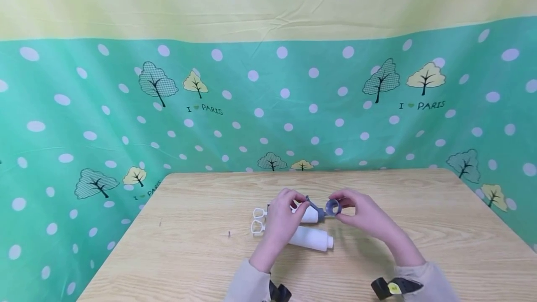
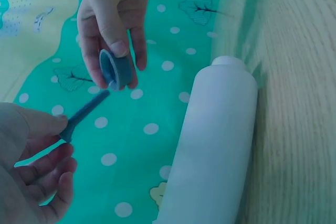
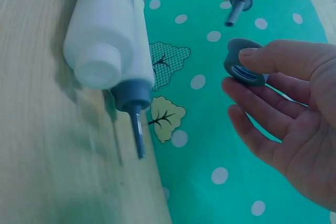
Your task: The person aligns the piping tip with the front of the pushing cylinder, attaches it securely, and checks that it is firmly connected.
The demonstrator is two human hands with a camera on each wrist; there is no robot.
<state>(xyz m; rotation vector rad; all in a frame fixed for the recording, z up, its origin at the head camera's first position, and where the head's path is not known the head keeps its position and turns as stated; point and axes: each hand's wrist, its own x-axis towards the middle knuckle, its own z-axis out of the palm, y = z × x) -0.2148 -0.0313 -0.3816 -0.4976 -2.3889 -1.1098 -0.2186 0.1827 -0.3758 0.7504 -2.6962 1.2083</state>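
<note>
My left hand (image 1: 282,220) pinches a slim grey nozzle (image 2: 84,113) between thumb and fingers, its narrow end pointing toward the other hand. In my right hand (image 1: 367,213) a grey threaded screw ring (image 3: 244,62) is pinched, its opening facing the nozzle. The two pieces are apart. Below the hands, a white bottle (image 1: 312,238) lies on its side with a bare neck. Behind it lies a second white bottle (image 1: 310,215), partly hidden by my left hand, with a grey nozzle cap (image 3: 132,95) fitted on its neck.
Two white angular loops (image 1: 257,227) stick out at the left ends of the bottles. A tiny object (image 1: 229,234) lies on the wooden table (image 1: 189,255) to the left. A green dotted cloth (image 1: 235,125) hangs behind and at both sides.
</note>
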